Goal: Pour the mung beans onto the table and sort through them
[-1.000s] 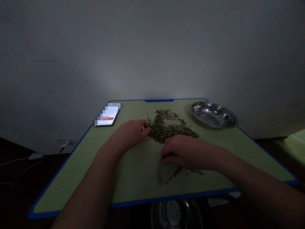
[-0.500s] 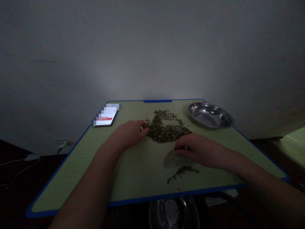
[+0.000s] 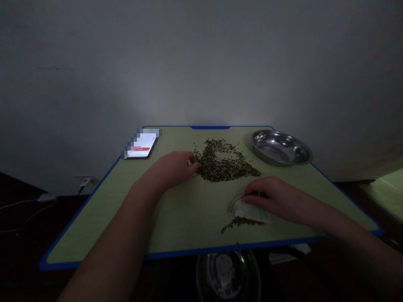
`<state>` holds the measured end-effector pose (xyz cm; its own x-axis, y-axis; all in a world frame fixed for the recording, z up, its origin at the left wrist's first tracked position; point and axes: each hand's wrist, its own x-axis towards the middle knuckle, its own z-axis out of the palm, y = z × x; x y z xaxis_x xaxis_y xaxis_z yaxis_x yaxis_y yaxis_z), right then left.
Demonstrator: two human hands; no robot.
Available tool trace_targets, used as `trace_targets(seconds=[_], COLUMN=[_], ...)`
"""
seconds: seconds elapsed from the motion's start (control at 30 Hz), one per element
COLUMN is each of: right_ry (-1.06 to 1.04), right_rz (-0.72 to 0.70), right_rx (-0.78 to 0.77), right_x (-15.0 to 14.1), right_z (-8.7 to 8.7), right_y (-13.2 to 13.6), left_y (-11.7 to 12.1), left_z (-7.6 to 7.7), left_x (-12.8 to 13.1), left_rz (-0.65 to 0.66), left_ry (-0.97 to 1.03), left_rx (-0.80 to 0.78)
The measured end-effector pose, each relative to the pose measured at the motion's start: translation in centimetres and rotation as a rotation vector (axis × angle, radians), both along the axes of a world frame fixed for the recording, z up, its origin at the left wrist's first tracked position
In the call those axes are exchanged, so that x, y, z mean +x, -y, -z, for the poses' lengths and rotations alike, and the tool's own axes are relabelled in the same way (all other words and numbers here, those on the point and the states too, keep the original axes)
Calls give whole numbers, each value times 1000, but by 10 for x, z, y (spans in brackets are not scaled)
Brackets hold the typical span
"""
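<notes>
A clear semicircular protractor (image 3: 248, 210) is pinched in my right hand (image 3: 272, 196), tilted on the table with its straight edge toward me. Right below that edge lies a short row of small dark brown-green grains (image 3: 241, 222). The main spread of grains (image 3: 223, 170) covers the table's middle, with a thinner patch in its centre. At the left side of the spread rests my left hand (image 3: 178, 170), its fingers curled and the thumb close to them. Whatever those fingertips may hold is too small to make out.
A steel bowl (image 3: 281, 149) stands at the right back, and a lit phone (image 3: 143, 144) lies at the left back. Below the front edge of the blue-rimmed table (image 3: 176, 226) sits another metal bowl (image 3: 258, 277). A wall rises behind.
My right hand has shifted slightly right with the protractor, which now tilts and reaches the near row of grains. My left hand stays by the spread. The whole view has shifted a little.
</notes>
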<state>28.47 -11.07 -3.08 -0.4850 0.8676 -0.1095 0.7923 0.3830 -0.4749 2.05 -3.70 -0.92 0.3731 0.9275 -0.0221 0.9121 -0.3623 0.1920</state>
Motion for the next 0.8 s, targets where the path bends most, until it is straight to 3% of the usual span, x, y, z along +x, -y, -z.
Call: trace_targets(seconds=[0.8], right_ry=[-69], right_rz=[-116], right_rx=[-77], right_x=[-26], right_z=[-2], right_y=[10], left_y=[2], left_z=[-1], left_x=[3], left_rz=[-3], left_ry=[-19], left_rx=[-6])
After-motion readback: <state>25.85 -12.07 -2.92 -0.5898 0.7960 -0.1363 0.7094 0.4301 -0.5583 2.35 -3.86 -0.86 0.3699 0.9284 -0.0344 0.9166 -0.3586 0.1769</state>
